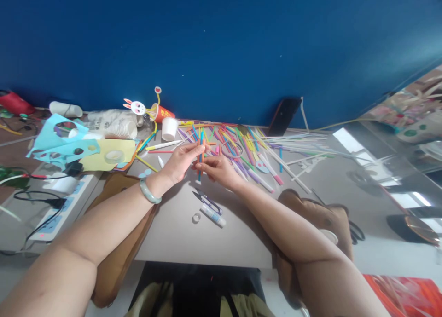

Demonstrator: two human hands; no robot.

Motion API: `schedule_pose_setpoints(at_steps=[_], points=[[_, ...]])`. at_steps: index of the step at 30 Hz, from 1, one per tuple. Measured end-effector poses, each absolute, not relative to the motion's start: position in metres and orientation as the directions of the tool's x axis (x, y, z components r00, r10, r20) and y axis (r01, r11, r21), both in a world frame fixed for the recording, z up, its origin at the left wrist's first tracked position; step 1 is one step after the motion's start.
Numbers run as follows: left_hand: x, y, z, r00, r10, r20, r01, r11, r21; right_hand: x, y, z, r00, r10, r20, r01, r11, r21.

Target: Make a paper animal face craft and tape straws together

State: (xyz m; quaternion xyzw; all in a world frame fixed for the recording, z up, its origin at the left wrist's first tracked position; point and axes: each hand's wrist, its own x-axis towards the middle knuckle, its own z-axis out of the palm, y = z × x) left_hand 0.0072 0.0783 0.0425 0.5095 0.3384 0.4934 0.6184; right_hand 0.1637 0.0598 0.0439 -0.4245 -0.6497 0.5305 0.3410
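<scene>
My left hand [184,159] and my right hand [217,169] meet over the middle of the table. Both pinch a short upright bundle of blue and orange straws [201,153], the left hand nearer its top, the right hand lower down. A pale bracelet [149,191] circles my left wrist. Just below the hands lie small dark-bladed scissors [208,202], a clear glue tube [213,216] and a small round cap [196,218]. Many coloured straws and markers [241,146] spread behind and to the right of my hands.
Cut blue paper [65,144], a tape roll [114,157], stacked cups [120,129] and a power strip [65,211] lie left. Behind stand a red cup [162,113] with a paper rabbit and a white cup [169,129]. A black phone [285,116] leans on the blue wall.
</scene>
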Motion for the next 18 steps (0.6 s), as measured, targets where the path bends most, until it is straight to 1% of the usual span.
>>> schedule_pose_setpoints(at_steps=[4,6,13,18], points=[[0.008,0.075,0.044,0.369,0.928,0.055,-0.269,0.05,0.962,0.163,0.062,0.036,-0.4,0.916,-0.021,0.16,0.047,-0.986],[0.009,0.074,0.045,0.38,0.923,0.059,-0.271,0.05,0.961,0.163,0.063,0.033,-0.401,0.916,-0.022,0.145,0.04,-0.989],[0.01,0.073,0.044,0.356,0.933,0.057,-0.285,0.05,0.957,0.164,0.065,0.03,-0.432,0.901,-0.034,0.122,0.021,-0.992],[0.011,0.072,0.045,0.279,0.959,0.051,-0.296,0.035,0.954,0.164,0.063,0.03,-0.451,0.892,-0.034,0.117,0.021,-0.993]])
